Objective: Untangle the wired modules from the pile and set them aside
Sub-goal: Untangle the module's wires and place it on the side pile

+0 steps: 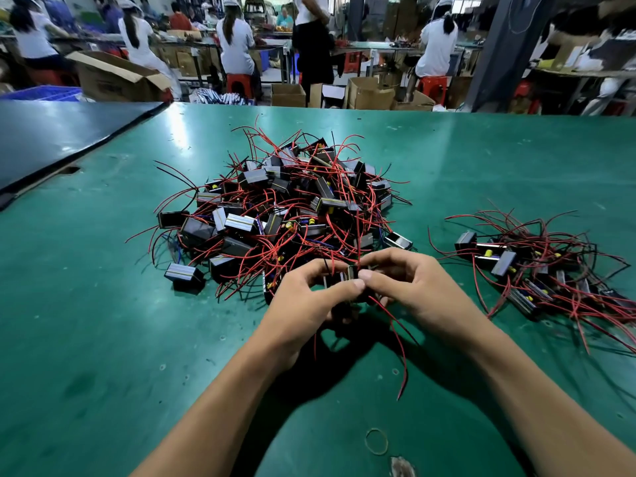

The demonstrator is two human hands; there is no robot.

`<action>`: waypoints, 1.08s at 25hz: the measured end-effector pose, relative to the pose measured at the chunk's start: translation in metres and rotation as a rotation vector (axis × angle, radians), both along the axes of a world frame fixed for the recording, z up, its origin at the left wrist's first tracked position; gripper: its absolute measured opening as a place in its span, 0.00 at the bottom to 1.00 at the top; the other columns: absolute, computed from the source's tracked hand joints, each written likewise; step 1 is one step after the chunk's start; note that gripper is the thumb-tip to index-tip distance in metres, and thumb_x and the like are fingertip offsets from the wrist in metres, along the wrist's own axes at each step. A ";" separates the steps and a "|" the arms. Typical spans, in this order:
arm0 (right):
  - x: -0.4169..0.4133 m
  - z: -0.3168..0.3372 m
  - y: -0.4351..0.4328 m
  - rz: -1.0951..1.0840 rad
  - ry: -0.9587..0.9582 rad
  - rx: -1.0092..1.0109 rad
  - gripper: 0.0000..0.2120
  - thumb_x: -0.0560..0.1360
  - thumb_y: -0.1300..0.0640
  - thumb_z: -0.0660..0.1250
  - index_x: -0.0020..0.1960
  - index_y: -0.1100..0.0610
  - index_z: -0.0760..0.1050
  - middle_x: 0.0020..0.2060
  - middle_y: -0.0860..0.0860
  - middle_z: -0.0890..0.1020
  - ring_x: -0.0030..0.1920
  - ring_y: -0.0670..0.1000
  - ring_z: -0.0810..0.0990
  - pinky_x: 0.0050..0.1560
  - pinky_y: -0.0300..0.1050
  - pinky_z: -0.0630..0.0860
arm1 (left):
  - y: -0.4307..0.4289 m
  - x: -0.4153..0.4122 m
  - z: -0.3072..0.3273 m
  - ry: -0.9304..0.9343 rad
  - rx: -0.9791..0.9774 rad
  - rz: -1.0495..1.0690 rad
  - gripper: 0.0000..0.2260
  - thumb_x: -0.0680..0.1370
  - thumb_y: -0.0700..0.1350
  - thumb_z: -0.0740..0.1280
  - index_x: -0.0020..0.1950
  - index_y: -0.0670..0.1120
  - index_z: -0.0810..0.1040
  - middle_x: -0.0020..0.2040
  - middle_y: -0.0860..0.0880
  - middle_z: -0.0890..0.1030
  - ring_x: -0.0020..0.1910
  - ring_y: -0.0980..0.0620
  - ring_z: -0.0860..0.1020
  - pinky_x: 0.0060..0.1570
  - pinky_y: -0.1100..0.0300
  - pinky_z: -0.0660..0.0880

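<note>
The pile (pixel 292 208) is a loose mound of small boxy modules; their cases are dark and glossy, some with pale striped faces and small yellow cylinders showing; thin red and black wires knot through it and arc stiffly out on every side. It lies on the table (pixel 103 321), whose green mat is smooth, scuffed and speckled with pale spots.

At the pile's near edge the left hand (pixel 306 304) and right hand (pixel 406 284) meet thumb to thumb; both have curled fingers and pinch a dark module (pixel 348 274) between thumbs and forefingers; whether they hold more than one I cannot tell. A red wire (pixel 399 342) trails from it, away from the pile.

Right of the pile, well apart, lies a smaller heap (pixel 537 266) of the same modules, flatter, its wires sprawling; left of the pile lies a dark matte board (pixel 62 139); nearer than the pile, between the forearms, lies a thin rubber band (pixel 377 441).
</note>
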State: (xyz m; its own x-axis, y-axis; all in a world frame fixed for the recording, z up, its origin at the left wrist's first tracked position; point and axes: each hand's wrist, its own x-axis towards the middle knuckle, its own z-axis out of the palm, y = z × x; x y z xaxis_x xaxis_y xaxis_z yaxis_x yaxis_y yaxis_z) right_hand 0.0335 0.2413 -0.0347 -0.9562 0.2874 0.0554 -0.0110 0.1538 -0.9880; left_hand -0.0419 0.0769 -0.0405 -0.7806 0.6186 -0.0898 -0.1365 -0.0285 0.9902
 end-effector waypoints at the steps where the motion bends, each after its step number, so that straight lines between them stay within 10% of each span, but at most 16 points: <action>1: 0.000 0.001 0.000 0.003 0.010 0.036 0.05 0.77 0.57 0.71 0.52 0.53 0.83 0.39 0.47 0.85 0.40 0.44 0.80 0.39 0.36 0.75 | -0.002 -0.001 0.002 -0.031 0.023 -0.002 0.10 0.73 0.39 0.74 0.53 0.43 0.82 0.44 0.43 0.86 0.40 0.49 0.84 0.40 0.55 0.81; 11: 0.003 0.004 -0.004 -0.036 0.116 0.046 0.07 0.77 0.64 0.70 0.48 0.56 0.85 0.39 0.53 0.86 0.36 0.48 0.82 0.42 0.39 0.79 | -0.004 0.003 0.006 0.115 -0.024 0.046 0.05 0.74 0.36 0.71 0.47 0.45 0.84 0.37 0.46 0.85 0.33 0.51 0.81 0.35 0.56 0.81; 27: -0.003 0.002 -0.010 -0.067 0.054 -0.074 0.11 0.69 0.47 0.73 0.45 0.52 0.86 0.37 0.48 0.86 0.37 0.43 0.80 0.41 0.39 0.76 | 0.000 0.005 0.010 0.041 -0.021 0.085 0.05 0.76 0.39 0.71 0.46 0.37 0.80 0.37 0.43 0.82 0.31 0.46 0.79 0.28 0.61 0.76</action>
